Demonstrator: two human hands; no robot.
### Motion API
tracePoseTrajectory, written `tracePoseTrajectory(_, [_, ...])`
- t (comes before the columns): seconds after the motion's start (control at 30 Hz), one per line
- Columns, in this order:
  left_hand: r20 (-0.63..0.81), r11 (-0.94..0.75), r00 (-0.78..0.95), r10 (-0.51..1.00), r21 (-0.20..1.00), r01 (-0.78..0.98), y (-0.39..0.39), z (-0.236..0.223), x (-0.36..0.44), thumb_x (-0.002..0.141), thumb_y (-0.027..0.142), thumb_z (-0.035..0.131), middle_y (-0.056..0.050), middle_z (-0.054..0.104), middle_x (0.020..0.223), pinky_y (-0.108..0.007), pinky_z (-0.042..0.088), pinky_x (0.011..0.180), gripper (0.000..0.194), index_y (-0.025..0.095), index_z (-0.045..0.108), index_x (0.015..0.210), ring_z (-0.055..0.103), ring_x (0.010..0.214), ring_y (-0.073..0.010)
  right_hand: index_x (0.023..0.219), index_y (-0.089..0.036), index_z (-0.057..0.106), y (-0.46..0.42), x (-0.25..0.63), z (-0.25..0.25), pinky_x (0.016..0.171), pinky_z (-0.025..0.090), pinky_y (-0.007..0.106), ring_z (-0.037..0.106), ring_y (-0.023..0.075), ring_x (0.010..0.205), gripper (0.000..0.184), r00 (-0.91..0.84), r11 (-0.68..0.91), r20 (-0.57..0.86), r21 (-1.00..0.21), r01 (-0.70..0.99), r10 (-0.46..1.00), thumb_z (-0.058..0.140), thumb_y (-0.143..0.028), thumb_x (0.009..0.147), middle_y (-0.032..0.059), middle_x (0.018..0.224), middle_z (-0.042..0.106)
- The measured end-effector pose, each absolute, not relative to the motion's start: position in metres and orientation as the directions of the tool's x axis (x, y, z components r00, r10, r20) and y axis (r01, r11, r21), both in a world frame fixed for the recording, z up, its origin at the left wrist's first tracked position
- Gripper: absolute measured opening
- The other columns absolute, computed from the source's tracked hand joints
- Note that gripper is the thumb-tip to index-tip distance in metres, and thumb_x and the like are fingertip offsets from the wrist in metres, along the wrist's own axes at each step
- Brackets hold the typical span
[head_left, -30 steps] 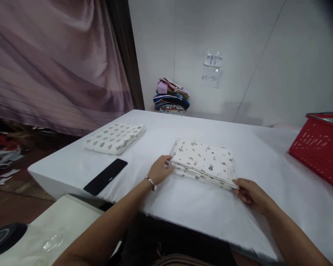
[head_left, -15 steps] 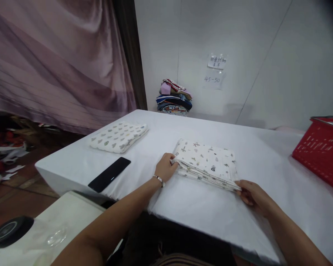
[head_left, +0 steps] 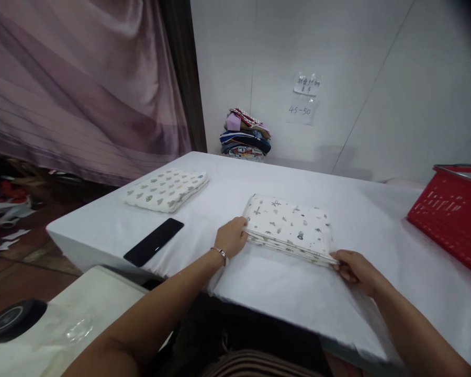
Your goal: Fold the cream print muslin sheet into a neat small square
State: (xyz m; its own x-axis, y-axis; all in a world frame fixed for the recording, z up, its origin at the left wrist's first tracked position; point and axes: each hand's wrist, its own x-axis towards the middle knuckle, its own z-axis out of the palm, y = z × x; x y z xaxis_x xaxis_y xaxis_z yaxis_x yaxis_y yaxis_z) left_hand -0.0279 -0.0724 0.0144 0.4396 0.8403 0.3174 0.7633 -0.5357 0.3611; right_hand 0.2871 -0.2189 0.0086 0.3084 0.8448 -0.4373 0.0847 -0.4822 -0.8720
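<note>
A folded white cloth [head_left: 288, 222] with small grey and brown prints lies flat on the white-covered table [head_left: 267, 280]. Its layered edges face me. My left hand [head_left: 231, 236] pinches the near left corner, fingers partly hidden behind the thumb side. At the near right corner, my right hand [head_left: 354, 268] grips the layers between thumb and fingers. Further left on the table rests a second folded cloth [head_left: 167, 190], white with grey cloud-like shapes.
A black phone [head_left: 154, 242] lies near the table's left front edge. The red basket [head_left: 451, 214] stands at the right. Against the wall is a pile of folded fabrics [head_left: 245, 137]. A white surface with a black-lidded clear container [head_left: 13, 319] is at lower left.
The front layers of the cloth, slightly parted before, now lie more evenly together. Both hands keep hold of its near corners. The whole view has shifted slightly.
</note>
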Motion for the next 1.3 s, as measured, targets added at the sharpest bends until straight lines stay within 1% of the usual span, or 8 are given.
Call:
tracePoseTrajectory(0.2, [0.308, -0.542, 0.453, 0.837, 0.352, 0.763, -0.079, 0.008, -0.033, 0.072, 0.014, 0.045, 0.000, 0.059, 0.091, -0.028, 0.040, 0.069, 0.022, 0.024, 0.048, 0.091, 0.055, 0.085, -0.0167, 0.056, -0.017, 0.049, -0.217, 0.288, 0.008, 0.036, 0.019, 0.020, 0.033, 0.0048, 0.037, 0.027, 0.339, -0.431, -0.375, -0.896, 0.106, 0.863, 0.058, -0.038, 0.069, -0.0009, 0.050, 0.051])
tracePoseTrajectory(0.47, [0.210, -0.489, 0.444, 0.871, 0.451, 0.747, -0.075, 0.007, -0.037, 0.074, 0.018, 0.045, 0.002, 0.057, 0.081, -0.025, 0.038, 0.065, 0.015, 0.024, 0.050, 0.086, 0.054, 0.075, -0.0139, 0.054, -0.016, 0.048, -0.216, 0.288, 0.005, 0.033, 0.017, 0.020, 0.030, 0.0031, 0.033, 0.027, 0.324, -0.483, -0.428, -0.869, 0.109, 0.844, 0.054, -0.036, 0.071, -0.0018, 0.048, 0.049])
tracePoseTrajectory(0.6, [0.205, -0.507, 0.474, 0.856, 0.513, 0.693, -0.071, 0.008, -0.041, 0.075, 0.021, 0.048, 0.002, 0.054, 0.085, -0.025, 0.040, 0.064, 0.009, 0.022, 0.052, 0.083, 0.052, 0.070, -0.0121, 0.055, -0.016, 0.047, -0.216, 0.289, 0.005, 0.033, 0.018, 0.019, 0.030, 0.0030, 0.033, 0.026, 0.315, -0.503, -0.450, -0.857, 0.113, 0.836, 0.053, -0.035, 0.072, -0.0019, 0.049, 0.049])
tracePoseTrajectory(0.77, [0.309, -0.640, 0.562, 0.767, 0.428, 0.638, -0.072, 0.020, -0.039, 0.072, 0.019, 0.051, -0.002, 0.051, 0.102, -0.028, 0.043, 0.073, 0.023, 0.022, 0.054, 0.095, 0.052, 0.088, -0.0159, 0.059, -0.018, 0.044, -0.215, 0.290, 0.004, 0.033, 0.018, 0.019, 0.031, 0.0032, 0.034, 0.026, 0.307, -0.489, -0.439, -0.866, 0.107, 0.845, 0.054, -0.037, 0.073, -0.0021, 0.053, 0.051])
tracePoseTrajectory(0.87, [0.351, -0.738, 0.651, 0.673, 0.368, 0.565, -0.071, 0.024, -0.036, 0.071, 0.015, 0.051, -0.004, 0.052, 0.105, -0.030, 0.042, 0.082, 0.031, 0.020, 0.054, 0.101, 0.049, 0.096, -0.0177, 0.061, -0.019, 0.042, -0.216, 0.291, 0.003, 0.034, 0.017, 0.019, 0.033, 0.0039, 0.035, 0.025, 0.311, -0.503, -0.453, -0.859, 0.100, 0.835, 0.054, -0.036, 0.073, -0.0026, 0.053, 0.051])
tracePoseTrajectory(1.03, [0.316, -0.756, 0.687, 0.655, 0.268, 0.598, -0.064, 0.018, -0.035, 0.070, 0.011, 0.048, -0.003, 0.057, 0.093, -0.034, 0.040, 0.080, 0.021, 0.020, 0.057, 0.088, 0.050, 0.090, -0.0192, 0.060, -0.018, 0.042, -0.215, 0.293, 0.002, 0.034, 0.018, 0.019, 0.033, 0.0036, 0.035, 0.026, 0.323, -0.479, -0.424, -0.870, 0.115, 0.846, 0.055, -0.036, 0.073, -0.0018, 0.052, 0.051])
tracePoseTrajectory(1.13, [0.320, -0.702, 0.626, 0.712, 0.349, 0.620, -0.063, 0.010, -0.036, 0.069, 0.009, 0.045, -0.002, 0.056, 0.091, -0.030, 0.041, 0.074, 0.020, 0.020, 0.054, 0.083, 0.051, 0.083, -0.0164, 0.060, -0.018, 0.042, -0.213, 0.294, -0.001, 0.034, 0.017, 0.019, 0.031, 0.0034, 0.034, 0.026, 0.324, -0.490, -0.438, -0.866, 0.096, 0.838, 0.056, -0.036, 0.072, -0.0022, 0.051, 0.051])
tracePoseTrajectory(1.3, [0.314, -0.637, 0.563, 0.764, 0.501, 0.585, -0.065, 0.005, -0.038, 0.070, 0.010, 0.043, 0.000, 0.055, 0.089, -0.026, 0.041, 0.070, 0.018, 0.021, 0.054, 0.080, 0.051, 0.082, -0.0142, 0.060, -0.018, 0.042, -0.212, 0.295, -0.003, 0.034, 0.017, 0.019, 0.032, 0.0035, 0.034, 0.026, 0.309, -0.500, -0.451, -0.860, 0.100, 0.837, 0.055, -0.036, 0.072, -0.0022, 0.052, 0.052])
